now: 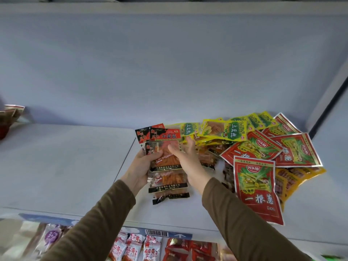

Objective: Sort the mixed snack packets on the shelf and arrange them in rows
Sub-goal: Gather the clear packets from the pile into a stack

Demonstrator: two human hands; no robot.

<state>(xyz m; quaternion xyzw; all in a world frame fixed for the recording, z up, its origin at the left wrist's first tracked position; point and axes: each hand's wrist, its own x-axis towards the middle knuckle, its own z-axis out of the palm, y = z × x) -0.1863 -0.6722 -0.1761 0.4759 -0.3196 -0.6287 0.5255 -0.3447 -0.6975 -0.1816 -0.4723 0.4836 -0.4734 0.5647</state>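
Gathering clear red-strip packets (165, 147) | left hand (143, 166) grips the fan, right hand (180, 153) flat against it | square edges before laying a row toward 9 o'clock on shelf (66, 166)

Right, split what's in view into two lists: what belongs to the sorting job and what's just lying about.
Job:
left hand gripping the black-and-red packets
right hand against them
yellow-green packets
red green-onion packets
orange-yellow packets
shelf

Lying about:
packets on the shelf below
barcode label
packets at far left

Packets (258, 159) on shelf (66, 166), right
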